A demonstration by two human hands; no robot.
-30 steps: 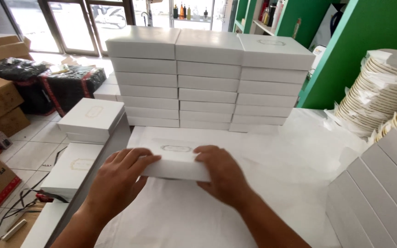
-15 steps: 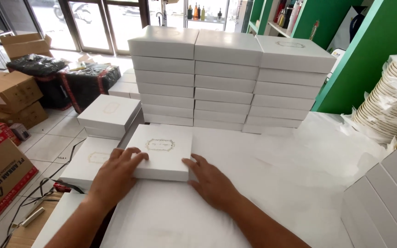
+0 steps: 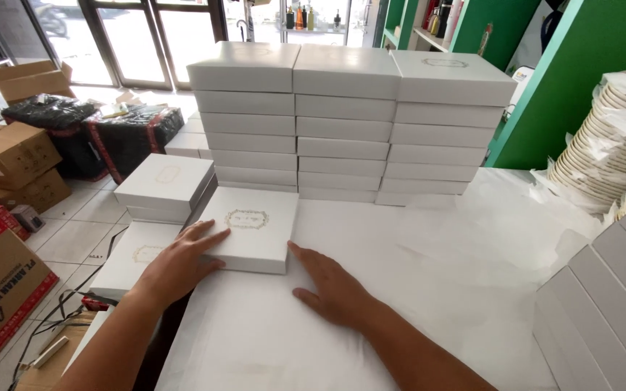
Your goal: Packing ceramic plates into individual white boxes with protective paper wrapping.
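Left hand [image 3: 179,266] flat on white box [image 3: 255,228]; right hand [image 3: 333,286] beside it on table [image 3: 429,253].

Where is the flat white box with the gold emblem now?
In the head view, the flat white box lies on the white table, left of centre, before the stacked boxes, the left hand on its near-left corner.

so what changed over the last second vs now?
The white box went from being gripped at both ends, in front of the person, to lying flat at the table's left edge, shifted left and away. The left hand still rests on its near left corner; the right hand has let go and lies flat on the table beside it. The stacks of white boxes behind stayed put.
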